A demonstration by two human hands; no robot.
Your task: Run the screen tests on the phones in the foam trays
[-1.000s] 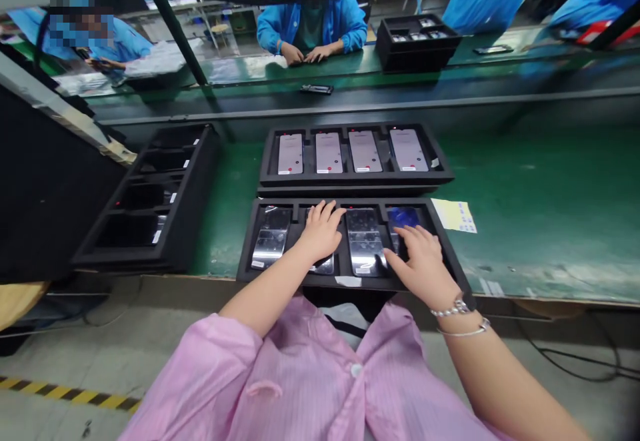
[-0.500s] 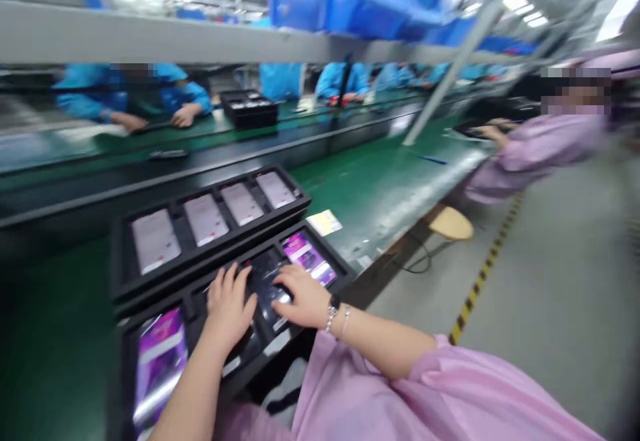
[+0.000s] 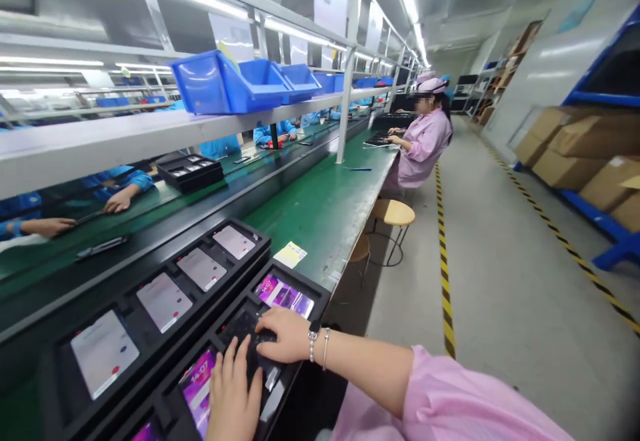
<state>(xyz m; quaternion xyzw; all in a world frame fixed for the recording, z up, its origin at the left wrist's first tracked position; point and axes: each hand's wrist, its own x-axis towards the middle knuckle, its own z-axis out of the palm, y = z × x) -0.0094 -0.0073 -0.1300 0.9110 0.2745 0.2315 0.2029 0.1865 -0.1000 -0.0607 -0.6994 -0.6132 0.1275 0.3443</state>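
Note:
Two black foam trays lie side by side on the green bench in the head view. The nearer tray (image 3: 273, 288) holds a dark phone (image 3: 245, 328) under both hands, and phones with purple screens (image 3: 284, 296) (image 3: 199, 388) sit in the slots on either side. My right hand (image 3: 283, 334) lies flat on the dark phone, and my left hand (image 3: 233, 391) rests on its near part with the fingers apart. The farther tray (image 3: 150, 274) holds several phones with pale screens, such as one (image 3: 164, 301).
A yellow-white label (image 3: 290, 254) lies on the bench beside the trays. A conveyor belt (image 3: 165, 221) runs to the left, with blue-clad workers beyond it. Blue bins (image 3: 225, 84) line an overhead shelf. A co-worker in pink (image 3: 425, 151) sits farther along, near wooden stools (image 3: 393, 213).
My view has swung right and up, from the tray toward the aisle and the long bench. Both hands stay on the nearer tray, over the same phone.

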